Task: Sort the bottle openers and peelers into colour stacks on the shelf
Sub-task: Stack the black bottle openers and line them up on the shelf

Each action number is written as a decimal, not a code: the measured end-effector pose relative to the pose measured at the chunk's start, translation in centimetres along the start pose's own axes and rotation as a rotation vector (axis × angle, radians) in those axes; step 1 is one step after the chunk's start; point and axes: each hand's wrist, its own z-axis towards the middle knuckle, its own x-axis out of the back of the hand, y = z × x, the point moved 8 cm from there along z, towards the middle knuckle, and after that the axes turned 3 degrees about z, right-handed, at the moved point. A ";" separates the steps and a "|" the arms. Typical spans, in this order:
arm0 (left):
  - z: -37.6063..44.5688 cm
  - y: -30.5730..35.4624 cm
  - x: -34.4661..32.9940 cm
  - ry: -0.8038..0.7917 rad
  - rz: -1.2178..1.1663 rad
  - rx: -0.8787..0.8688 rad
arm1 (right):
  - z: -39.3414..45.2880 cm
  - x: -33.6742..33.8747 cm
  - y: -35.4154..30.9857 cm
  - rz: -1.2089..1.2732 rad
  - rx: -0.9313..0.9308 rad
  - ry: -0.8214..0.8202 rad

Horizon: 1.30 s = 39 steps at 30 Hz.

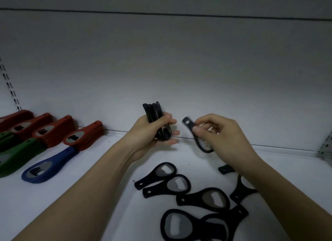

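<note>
the bundle of black bottle openers (158, 122) stands on edge in the left hand (152, 131), fingers and thumb curled round it, held just above the white shelf (89, 195) near the back wall. just to its right, apart from it, a single black opener (195, 134) hangs from the right hand (221, 133), pinched between thumb and fingertips near its handle end, ring end down (it is blurred, so the exact grip is hard to read).

in front of both hands lie the loose black openers (194, 197), flat on the shelf, some overlapping, a few partly hidden under the right forearm.

the step in hand looks like gathering the black ones into one stack: the single opener seems meant for the bundle. the next move likely calls for turning it to match the others, handle to handle, and sliding it against the bundle's side while the left fingers loosen just enough to take it without spilling the rest.

further left the sorted colours sit: red stacks (68, 134) along the back, a green stack (19, 154) at the frame edge, and a blue stack (48, 167) in front of the reds.
</note>
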 end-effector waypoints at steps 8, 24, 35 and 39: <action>-1.5 -0.1 -3.6 -0.222 0.040 0.042 | 0.1 -0.6 1.8 0.585 -0.283 -0.043; -3.0 -0.7 -6.4 -0.364 0.295 -0.083 | 0.3 -0.6 1.3 0.187 -0.118 0.010; -3.4 -0.9 -6.8 -0.436 0.557 -0.108 | -0.5 -1.4 -1.4 0.243 0.047 -0.172; -3.4 -0.9 -6.6 -0.475 0.537 -0.090 | -0.1 -0.7 -1.3 0.278 0.070 -0.106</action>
